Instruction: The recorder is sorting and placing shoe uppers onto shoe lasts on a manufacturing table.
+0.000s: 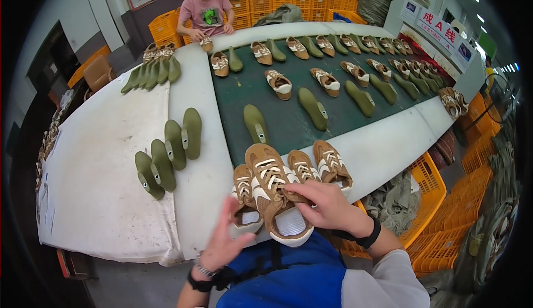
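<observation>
A brown sneaker (272, 183) with white laces and white stripes is tilted up in front of me, its heel toward my body. My right hand (327, 203) grips it at the side of the opening, thumb and fingers closed near the laces. My left hand (226, 240) is beside the heel with its fingers spread, apart from that shoe's upper. Another brown sneaker (242, 191) is partly hidden behind the held one, close to my left fingertips. Two more sneakers, one farther right (331, 163) and one partly covered (301, 165), rest on the white table edge.
Olive-green shoe lasts (161, 166) lie on the white table (105, 180) at left. The green conveyor belt (239, 94) carries sneakers and lasts in rows. Across it, a person in a pink shirt (206, 12) touches a shoe. Orange crates (425, 197) stand at right.
</observation>
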The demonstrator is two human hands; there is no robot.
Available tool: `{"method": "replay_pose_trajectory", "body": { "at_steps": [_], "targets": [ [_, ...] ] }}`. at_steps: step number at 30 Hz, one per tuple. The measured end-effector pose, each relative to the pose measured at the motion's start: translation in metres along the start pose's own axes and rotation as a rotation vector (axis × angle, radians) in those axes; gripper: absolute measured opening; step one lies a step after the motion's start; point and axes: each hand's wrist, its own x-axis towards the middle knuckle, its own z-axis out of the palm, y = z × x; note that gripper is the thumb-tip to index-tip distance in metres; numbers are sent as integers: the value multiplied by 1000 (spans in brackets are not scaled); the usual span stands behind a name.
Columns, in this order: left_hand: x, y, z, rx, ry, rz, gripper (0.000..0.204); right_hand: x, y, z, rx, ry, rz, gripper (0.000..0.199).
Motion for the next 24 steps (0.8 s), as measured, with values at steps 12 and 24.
{"method": "replay_pose_trajectory", "body": {
  "at_steps": [12,24],
  "targets": [
    [20,-33,-9,-1145,-162,-134,71,48,-34,7,48,-153,-73,40],
    [35,-28,-44,-773,-56,-113,60,141,-4,-36,-162,-490,0,33]
  ]
}}
